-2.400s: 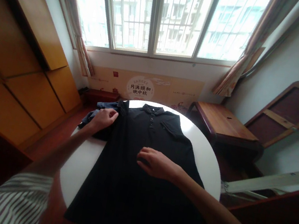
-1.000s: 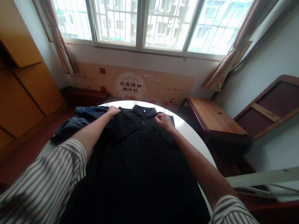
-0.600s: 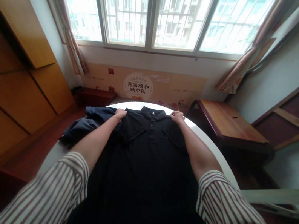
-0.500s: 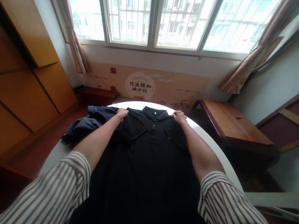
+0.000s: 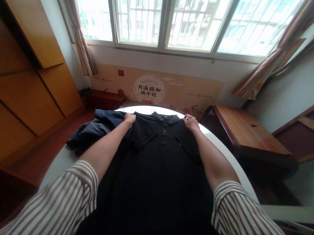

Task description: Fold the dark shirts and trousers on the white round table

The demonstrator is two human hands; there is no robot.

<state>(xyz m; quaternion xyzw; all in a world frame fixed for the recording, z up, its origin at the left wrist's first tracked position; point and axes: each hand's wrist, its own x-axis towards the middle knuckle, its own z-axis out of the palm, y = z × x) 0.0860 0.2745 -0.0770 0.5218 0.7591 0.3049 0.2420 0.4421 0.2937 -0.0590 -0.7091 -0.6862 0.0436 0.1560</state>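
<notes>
A black polo shirt [image 5: 162,174] lies spread front side up on a white round table [image 5: 236,167], its collar toward the window and its lower part reaching to the near edge of the view. My left hand [image 5: 129,119] is closed on the shirt's left shoulder edge. At the shoulder on the right, beside the collar, my right hand [image 5: 191,123] pinches the cloth. Both short sleeves lie folded inward over the front. A crumpled dark navy garment [image 5: 91,130] rests left of my left hand, partly behind my forearm.
A wooden bench-like table [image 5: 251,129] stands to the right behind the round table. Wooden cabinets [image 5: 4,108] line the left side. A printed cardboard panel [image 5: 185,92] leans below the barred window [image 5: 194,19].
Both hands keep their hold on the shirt's shoulders. The collar has flattened slightly and more of the button placket shows. The whole view has shifted a little.
</notes>
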